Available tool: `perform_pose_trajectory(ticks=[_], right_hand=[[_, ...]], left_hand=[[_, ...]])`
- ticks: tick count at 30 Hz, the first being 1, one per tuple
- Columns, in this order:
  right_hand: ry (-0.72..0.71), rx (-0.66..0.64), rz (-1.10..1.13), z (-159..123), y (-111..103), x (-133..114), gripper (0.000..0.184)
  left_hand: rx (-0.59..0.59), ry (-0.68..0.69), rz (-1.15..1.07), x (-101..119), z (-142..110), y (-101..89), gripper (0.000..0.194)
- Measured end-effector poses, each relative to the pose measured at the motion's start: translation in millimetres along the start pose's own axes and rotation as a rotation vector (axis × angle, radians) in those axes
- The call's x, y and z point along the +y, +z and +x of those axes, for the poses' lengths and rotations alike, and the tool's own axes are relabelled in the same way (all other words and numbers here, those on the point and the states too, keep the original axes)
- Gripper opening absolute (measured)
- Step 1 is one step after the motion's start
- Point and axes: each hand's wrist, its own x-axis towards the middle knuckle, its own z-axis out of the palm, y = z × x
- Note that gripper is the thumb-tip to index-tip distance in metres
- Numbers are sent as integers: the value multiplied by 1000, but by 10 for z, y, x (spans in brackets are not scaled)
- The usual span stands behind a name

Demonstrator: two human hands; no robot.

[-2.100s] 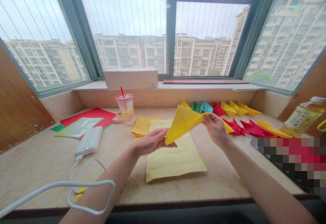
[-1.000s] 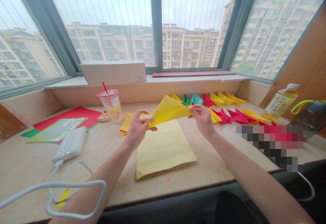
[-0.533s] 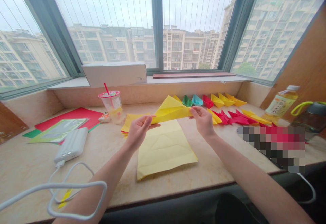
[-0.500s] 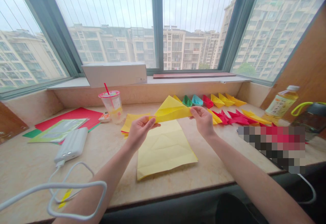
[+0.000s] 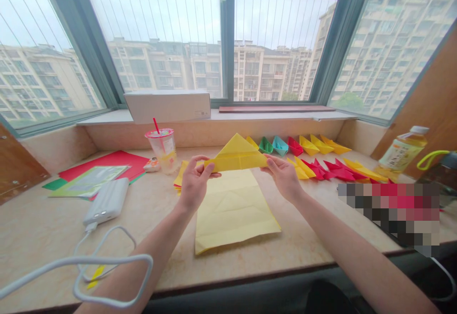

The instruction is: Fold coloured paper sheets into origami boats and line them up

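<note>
A folded yellow paper [image 5: 237,154], shaped like a hat with a triangular peak and a band below, is held up between both hands. My left hand [image 5: 197,176] pinches its left corner between thumb and fingers. At the opposite corner my right hand [image 5: 283,176] grips it the same way. Beneath lies a creased pale yellow sheet [image 5: 237,214], flat on the counter. Partly behind my left hand is a stack of yellow and red paper [image 5: 178,181].
Several folded paper boats [image 5: 295,146] line the back right, with more red and yellow folded pieces [image 5: 332,169] before them. A lidded cup [image 5: 162,150], white power bank [image 5: 107,201] with looping cable [image 5: 114,259] and coloured sheets [image 5: 114,159] are left; a bottle [image 5: 403,152] stands right.
The folded paper has turned from tilted to nearly level, its band now facing me more squarely. Both hands keep hold of its corners. The view has shifted slightly left.
</note>
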Motion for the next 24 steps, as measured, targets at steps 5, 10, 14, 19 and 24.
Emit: perform_pose_trajectory(ticks=[5,10,14,19,24], right_hand=[[58,-120,-44,-44,41,-43,45],[96,-150,-9,-43,45,-71,40],[117,-217,29,-41,37,-81,35],[101,-161,13,-27,-2,-71,29],[34,-43,-43,-2,-48,-66,26]], left_hand=[[35,21,1,-50,25,-34,31],[23,39,20,-76,5,-21,46],[14,31,60,-59,-10,-11,50],[-72,44,26,-32,-7,4,45],[-97,54,45,-60,-9,-12,31]])
